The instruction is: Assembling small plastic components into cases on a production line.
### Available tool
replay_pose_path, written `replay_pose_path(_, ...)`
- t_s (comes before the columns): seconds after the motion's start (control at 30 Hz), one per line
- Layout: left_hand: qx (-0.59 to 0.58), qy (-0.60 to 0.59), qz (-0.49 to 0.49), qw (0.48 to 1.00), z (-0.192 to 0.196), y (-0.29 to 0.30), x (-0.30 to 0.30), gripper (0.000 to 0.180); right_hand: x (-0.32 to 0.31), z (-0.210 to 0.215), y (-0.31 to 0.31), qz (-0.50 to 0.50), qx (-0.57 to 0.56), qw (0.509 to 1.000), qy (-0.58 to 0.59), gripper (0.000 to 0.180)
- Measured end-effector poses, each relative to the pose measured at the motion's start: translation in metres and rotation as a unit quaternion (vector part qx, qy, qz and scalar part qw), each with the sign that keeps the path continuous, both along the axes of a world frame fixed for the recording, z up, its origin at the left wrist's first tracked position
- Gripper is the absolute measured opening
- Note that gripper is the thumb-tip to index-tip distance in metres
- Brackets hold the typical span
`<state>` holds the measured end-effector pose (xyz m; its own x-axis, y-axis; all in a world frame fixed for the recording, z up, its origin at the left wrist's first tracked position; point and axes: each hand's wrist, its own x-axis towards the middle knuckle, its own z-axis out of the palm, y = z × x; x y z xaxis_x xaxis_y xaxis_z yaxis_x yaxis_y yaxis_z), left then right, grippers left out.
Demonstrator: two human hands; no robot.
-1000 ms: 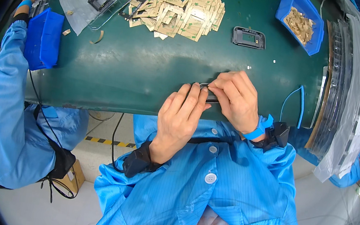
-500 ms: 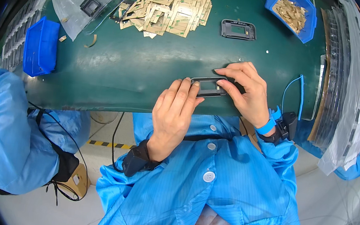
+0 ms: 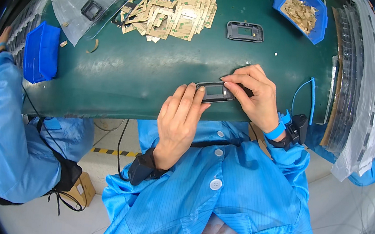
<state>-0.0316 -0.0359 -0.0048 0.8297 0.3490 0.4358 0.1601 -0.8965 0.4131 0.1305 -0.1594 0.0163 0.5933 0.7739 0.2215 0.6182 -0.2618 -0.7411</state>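
Observation:
A dark plastic housing frame (image 3: 214, 91) with a rectangular window lies at the near part of the green table, between my hands. My left hand (image 3: 182, 111) grips its left end, thumb on the inner face and fingers along the edge. At its right end, my right hand (image 3: 255, 91) pinches the rim between thumb and fingers. A second dark housing (image 3: 245, 32) of like shape rests farther back, touched by neither hand. Behind to the left is a pile of tan, frame-shaped adhesive pieces (image 3: 176, 15) with green print.
A blue bin (image 3: 321, 28) of tan scraps stands at the back right, another blue bin (image 3: 42, 52) at the left. Clear trays (image 3: 76, 10) hold black frames at the back left. Stacked trays (image 3: 364, 92) line the right edge. A co-worker's sleeve (image 3: 8, 109) is at left.
Both hands keep their hold on the housing, with only slight finger shifts. At the left, the co-worker's arm has reached forward toward the trays.

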Motion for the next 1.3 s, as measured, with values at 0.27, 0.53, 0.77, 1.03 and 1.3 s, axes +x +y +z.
replay_pose_path(0.27, 0.005, -0.001, 0.006, 1.000, -0.001, -0.002, 0.000, 0.040, 0.002, 0.004, 0.001, 0.006, -0.007, 1.000, 0.018, 0.011)
replay_pose_path(0.53, 0.013, 0.002, 0.012, 1.000, -0.001, -0.004, -0.002, 0.041, 0.001, 0.003, 0.003, 0.023, 0.001, 0.999, -0.029, 0.010)
replay_pose_path(0.77, 0.011, -0.011, 0.018, 1.000, -0.006, -0.006, -0.002, 0.043, 0.000, 0.003, 0.006, 0.027, -0.005, 0.999, -0.043, 0.012)
replay_pose_path(1.03, 0.005, -0.019, 0.017, 1.000, -0.008, -0.006, -0.002, 0.046, 0.001, 0.003, 0.011, 0.038, -0.011, 0.995, -0.086, 0.016)
replay_pose_path(1.3, 0.006, -0.024, 0.018, 1.000, -0.010, -0.006, -0.003, 0.046, -0.002, 0.001, 0.016, 0.028, -0.022, 0.991, -0.126, 0.022)
